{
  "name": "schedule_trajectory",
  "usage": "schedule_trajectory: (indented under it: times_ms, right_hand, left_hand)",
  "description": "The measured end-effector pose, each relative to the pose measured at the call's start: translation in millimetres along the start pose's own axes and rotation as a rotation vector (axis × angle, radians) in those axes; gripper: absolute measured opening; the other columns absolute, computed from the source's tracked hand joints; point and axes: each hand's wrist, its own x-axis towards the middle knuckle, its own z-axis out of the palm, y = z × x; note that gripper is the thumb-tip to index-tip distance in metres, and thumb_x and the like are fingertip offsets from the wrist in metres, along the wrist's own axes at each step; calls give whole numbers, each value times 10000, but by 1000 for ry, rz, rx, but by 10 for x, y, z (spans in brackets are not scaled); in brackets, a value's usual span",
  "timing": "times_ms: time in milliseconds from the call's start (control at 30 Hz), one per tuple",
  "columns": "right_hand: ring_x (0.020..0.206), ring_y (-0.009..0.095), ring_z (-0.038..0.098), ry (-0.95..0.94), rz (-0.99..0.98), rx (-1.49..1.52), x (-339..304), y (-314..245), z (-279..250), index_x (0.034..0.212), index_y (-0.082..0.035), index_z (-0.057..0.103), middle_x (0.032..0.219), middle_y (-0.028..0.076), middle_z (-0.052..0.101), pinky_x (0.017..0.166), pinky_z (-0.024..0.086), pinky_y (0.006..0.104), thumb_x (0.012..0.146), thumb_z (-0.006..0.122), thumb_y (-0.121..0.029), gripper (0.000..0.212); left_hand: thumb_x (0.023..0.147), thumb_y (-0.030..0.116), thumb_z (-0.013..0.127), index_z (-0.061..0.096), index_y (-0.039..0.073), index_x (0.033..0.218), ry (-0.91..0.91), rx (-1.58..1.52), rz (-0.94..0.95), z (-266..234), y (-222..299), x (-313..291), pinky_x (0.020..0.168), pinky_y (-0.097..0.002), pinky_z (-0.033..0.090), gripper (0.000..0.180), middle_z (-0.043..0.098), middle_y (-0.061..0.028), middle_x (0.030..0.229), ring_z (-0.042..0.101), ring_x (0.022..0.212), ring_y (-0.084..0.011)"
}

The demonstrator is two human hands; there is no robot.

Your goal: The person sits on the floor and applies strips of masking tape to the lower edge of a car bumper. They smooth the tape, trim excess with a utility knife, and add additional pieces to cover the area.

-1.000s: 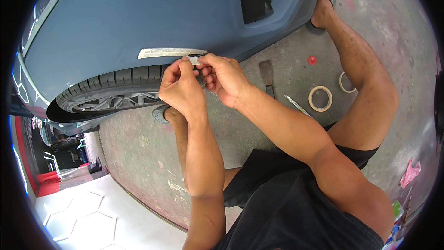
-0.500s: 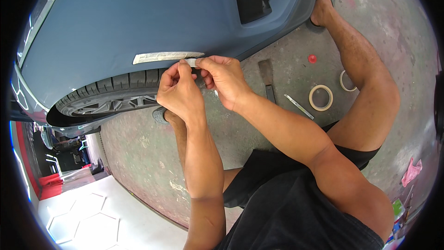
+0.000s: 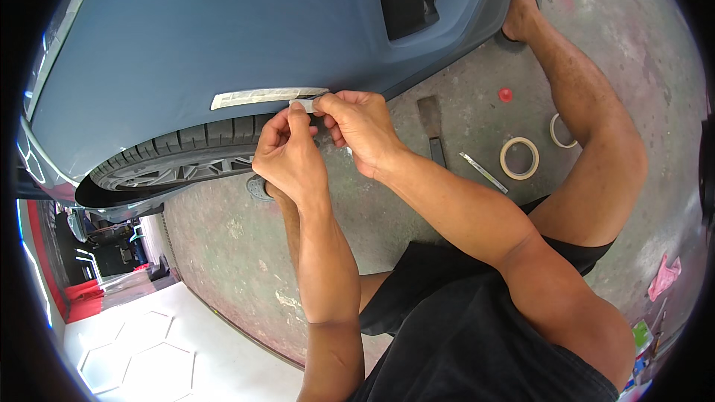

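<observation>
Between the fingertips of both hands a short strip of pale masking tape is pinched. My left hand is closed on its left end, thumb and forefinger together. At the right end my right hand pinches it in the same way. Just beyond the fingers, a long pale taped strip lies along the blue-grey bumper, right above the wheel arch. Below that strip is the tyre, partly hidden behind my left hand.
On the concrete floor to the right lie a scraper, a slim cutter knife, two tape rolls and a small red cap. A pink cloth lies farther right. My bent legs flank the work.
The fingers and the small tape strip have barely shifted. The whole view has moved very slightly; both hands keep their pinch.
</observation>
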Motion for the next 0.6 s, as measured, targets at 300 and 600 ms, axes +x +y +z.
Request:
schedule_trajectory:
  times_ms: [300,600]
  right_hand:
    - [582,79,493,-5,-5,11,7,-16,8,787,-15,671,723,27,586,509,393,250,882,721,-173,190]
    - [593,84,503,-2,-4,-20,16,-24,-1,791,-15,678,722,26,588,523,408,250,881,716,-185,196]
  left_hand:
    - [920,69,776,747,-74,904,7,-37,6,65,32,-7,606,-231,505,147,737,-99,772,662,637,-117]
    - [921,53,769,747,-74,893,4,-51,-6,63,21,0,603,-232,504,132,736,-102,768,659,625,-118]
